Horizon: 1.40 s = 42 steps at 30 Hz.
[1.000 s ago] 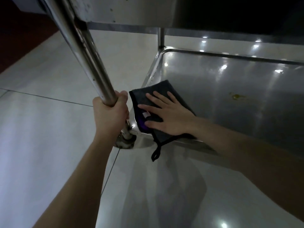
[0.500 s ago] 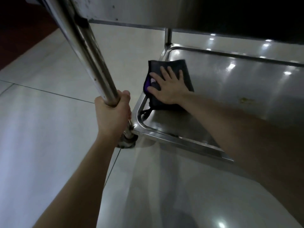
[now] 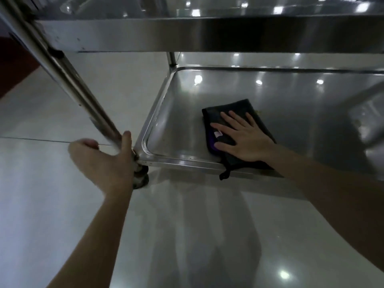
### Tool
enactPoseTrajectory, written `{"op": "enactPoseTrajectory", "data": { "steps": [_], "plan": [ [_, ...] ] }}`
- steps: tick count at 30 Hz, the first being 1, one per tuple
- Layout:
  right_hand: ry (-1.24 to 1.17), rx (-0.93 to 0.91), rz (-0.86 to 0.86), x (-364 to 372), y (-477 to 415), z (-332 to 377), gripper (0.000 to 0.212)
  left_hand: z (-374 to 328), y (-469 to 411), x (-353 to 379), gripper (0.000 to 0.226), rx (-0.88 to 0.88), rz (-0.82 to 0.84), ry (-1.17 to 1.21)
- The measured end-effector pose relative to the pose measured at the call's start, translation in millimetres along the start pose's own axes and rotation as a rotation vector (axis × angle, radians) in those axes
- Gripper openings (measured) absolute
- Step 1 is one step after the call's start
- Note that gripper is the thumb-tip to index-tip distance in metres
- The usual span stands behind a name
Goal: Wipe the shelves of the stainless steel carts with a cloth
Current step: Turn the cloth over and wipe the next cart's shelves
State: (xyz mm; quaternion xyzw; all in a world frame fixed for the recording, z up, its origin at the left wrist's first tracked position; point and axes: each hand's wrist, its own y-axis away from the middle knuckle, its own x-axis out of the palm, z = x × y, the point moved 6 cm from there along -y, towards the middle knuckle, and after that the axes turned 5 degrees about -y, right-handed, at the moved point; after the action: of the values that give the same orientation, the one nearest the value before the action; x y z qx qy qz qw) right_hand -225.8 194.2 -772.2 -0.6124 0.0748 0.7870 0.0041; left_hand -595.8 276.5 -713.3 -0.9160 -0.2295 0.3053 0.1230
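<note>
A dark folded cloth (image 3: 239, 109) with a purple edge and a small white tag lies flat on the bottom shelf (image 3: 182, 125) of the stainless steel cart, near its front rim. My right hand (image 3: 243, 140) presses down on the cloth with fingers spread. A black loop of the cloth hangs over the front rim. My left hand (image 3: 104, 161), blurred, wraps loosely around the cart's front left post (image 3: 68, 80) just above the shelf corner.
The upper shelf (image 3: 187, 34) hangs low over the bottom one. A caster wheel (image 3: 141, 177) sits under the front left corner. A small yellowish spot (image 3: 258, 110) shows just behind the cloth. Glossy pale floor tiles (image 3: 52, 204) surround the cart.
My right hand has slid the cloth from the shelf's left edge to the right and back toward the front rim. My left hand's grip on the post has loosened. The view has shifted right.
</note>
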Motion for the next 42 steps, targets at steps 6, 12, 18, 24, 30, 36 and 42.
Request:
{"op": "enactPoseTrajectory", "data": {
  "steps": [6,12,18,24,30,36,42],
  "plan": [
    [-0.016,-0.010,0.009,0,-1,7,0.081,-53,64,64,0.140,0.573,0.763,-0.426],
    [-0.009,-0.064,0.019,4,-4,6,0.093,-49,10,111,0.194,0.300,1.210,-0.847],
    [-0.015,0.064,0.012,-18,-79,-56,0.094,-41,7,114,0.189,0.361,1.129,-0.846],
    [-0.064,0.255,-0.014,-28,-195,-33,0.095,-44,10,110,0.192,0.369,1.121,-0.831],
    [-0.056,-0.093,-0.036,10,-184,115,0.080,-44,10,109,0.199,0.359,1.128,-0.820],
    [-0.061,-0.069,-0.031,7,-115,52,0.075,-51,12,103,0.198,0.351,1.134,-0.838],
    [-0.070,0.311,-0.058,-20,-64,-94,0.080,-55,15,98,0.196,0.382,1.123,-0.808]
  ]
}}
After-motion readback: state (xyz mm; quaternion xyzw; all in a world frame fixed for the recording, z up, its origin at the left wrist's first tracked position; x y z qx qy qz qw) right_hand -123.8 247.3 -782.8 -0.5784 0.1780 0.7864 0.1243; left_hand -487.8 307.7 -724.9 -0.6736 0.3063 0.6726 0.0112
